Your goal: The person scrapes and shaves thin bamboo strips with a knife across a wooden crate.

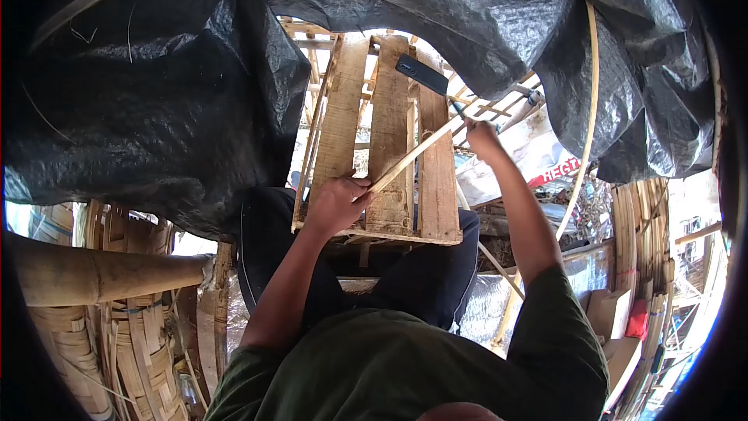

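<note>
Left hand (pixel 336 204): curled round pale strip (pixel 421 146). Right hand (pixel 483 139): closed, grasp partly hidden. Slatted worktop (pixel 387 125): dark phone (pixel 422 75).

Black plastic sheeting (pixel 148 101) overhead | woven bamboo (pixel 144 335) left | bright daylight behind

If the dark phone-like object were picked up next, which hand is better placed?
Probably the right hand: it is nearer the dark phone-like object, while the left hand holds the pale strip farther down the slats. The right hand's grip seems occupied too.
</note>
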Action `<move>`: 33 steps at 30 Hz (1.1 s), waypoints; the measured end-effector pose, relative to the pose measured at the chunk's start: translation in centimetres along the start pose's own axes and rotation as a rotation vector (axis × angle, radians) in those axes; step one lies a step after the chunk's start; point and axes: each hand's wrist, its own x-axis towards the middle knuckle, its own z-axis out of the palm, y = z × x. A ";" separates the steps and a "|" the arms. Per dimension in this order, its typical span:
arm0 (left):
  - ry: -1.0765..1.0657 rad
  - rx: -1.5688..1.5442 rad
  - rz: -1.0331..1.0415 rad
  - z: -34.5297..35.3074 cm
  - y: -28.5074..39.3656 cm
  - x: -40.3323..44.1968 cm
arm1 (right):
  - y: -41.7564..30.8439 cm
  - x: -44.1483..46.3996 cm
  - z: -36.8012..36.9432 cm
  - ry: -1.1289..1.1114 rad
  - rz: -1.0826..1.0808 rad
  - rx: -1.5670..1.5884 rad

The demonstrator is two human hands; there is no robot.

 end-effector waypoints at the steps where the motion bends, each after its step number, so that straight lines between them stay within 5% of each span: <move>1: 0.010 0.000 -0.003 0.0 0.2 -0.1 | 4.6 3.6 4.2 -0.243 -0.136 -0.155; 5: -0.104 -0.033 -0.137 -0.5 0.4 0.0 | 0.5 0.7 0.6 -0.425 -0.035 -0.154; 7: -0.011 -0.008 -0.072 -0.1 0.4 -0.2 | 2.5 1.9 2.4 -0.225 -0.184 -0.107; 9: -0.026 -0.009 -0.070 -0.2 0.3 -0.1 | 0.9 -1.9 5.0 -0.232 0.018 0.005; 11: -0.056 -0.013 -0.067 -0.1 0.4 -0.4 | 1.5 1.5 1.2 -0.479 -0.036 -0.126; 13: -0.033 0.011 -0.118 0.0 0.7 -0.2 | -0.1 0.1 -0.5 -0.084 0.060 0.042; 14: -0.032 0.008 -0.123 0.0 0.8 -0.4 | -0.1 -0.2 0.1 -0.088 0.060 0.038; 18: -0.059 -0.012 -0.124 -0.4 1.2 -0.4 | 1.5 0.3 0.4 -0.538 -0.017 0.011; 21: -0.026 -0.019 -0.076 -0.2 0.8 -0.2 | 1.3 0.1 -0.2 0.013 0.057 0.156; 22: -0.020 -0.025 -0.055 -0.1 0.8 -0.2 | 3.7 1.8 2.5 -0.222 -0.091 -0.136; 23: -0.021 -0.020 -0.051 -0.2 0.8 -0.1 | -0.1 -3.5 3.3 -0.396 -0.029 0.064; 25: -0.056 -0.033 -0.108 -0.5 1.0 -0.3 | -0.6 -3.0 2.2 -0.318 -0.032 -0.223; 27: -0.053 -0.031 -0.107 -0.4 1.0 -0.6 | 0.7 -0.1 0.3 -0.283 -0.034 -0.112; 28: -0.041 -0.028 -0.101 -0.3 1.0 -0.4 | 0.5 -0.6 0.5 -0.083 0.004 0.026; 29: -0.042 -0.032 -0.104 -0.2 1.1 -0.5 | 1.3 -0.8 2.1 -0.305 -0.166 -0.036; 33: -0.026 -0.023 -0.035 -0.1 0.8 -0.6 | -0.9 -1.8 0.0 -0.465 0.009 0.007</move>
